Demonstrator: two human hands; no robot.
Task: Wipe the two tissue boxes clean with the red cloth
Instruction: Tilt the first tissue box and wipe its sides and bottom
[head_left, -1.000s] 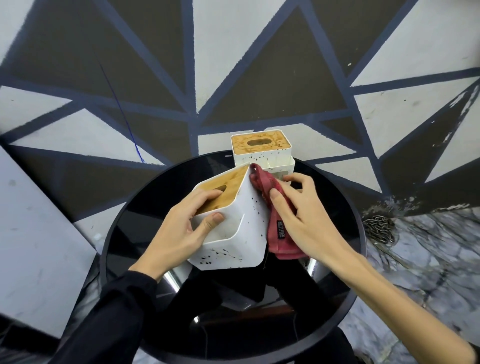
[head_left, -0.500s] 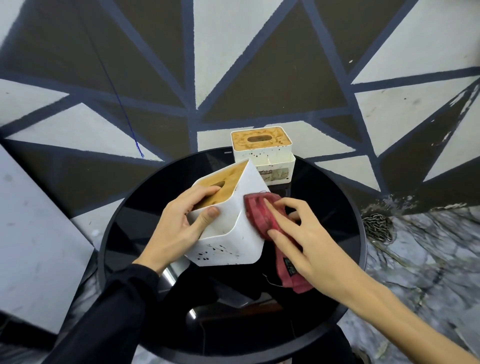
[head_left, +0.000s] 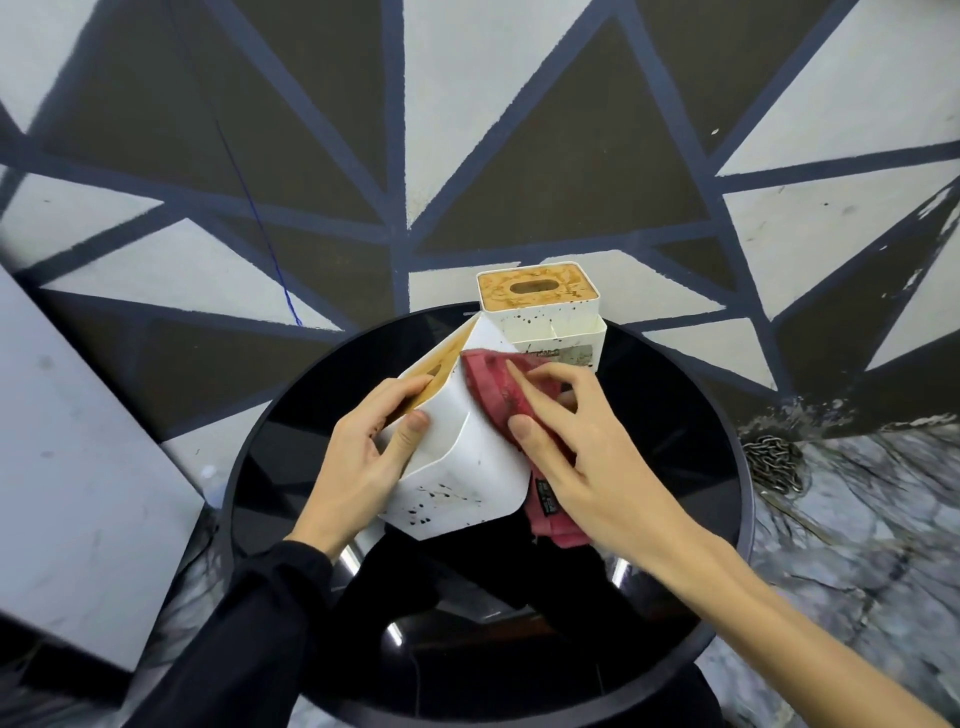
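A white tissue box (head_left: 462, 467) with a wooden lid is tilted over the round black table (head_left: 291, 467). Dark spots speckle its lower side. My left hand (head_left: 363, 457) grips its left side, fingers over the lid and thumb on the white wall. My right hand (head_left: 576, 447) presses the red cloth (head_left: 493, 384) flat against the box's right face with straight fingers. The cloth's lower end hangs below my palm. A second white tissue box (head_left: 545, 312), also spotted, stands upright at the table's far edge.
The table's glossy top reflects my dark sleeves. A floor with grey, white and blue triangles surrounds it. A metal chain (head_left: 774, 462) lies on marbled ground to the right. A pale slab (head_left: 78, 467) sits to the left.
My right hand has slid the red cloth down the box's right face and back up toward its top edge. The box stays tilted in my left hand.
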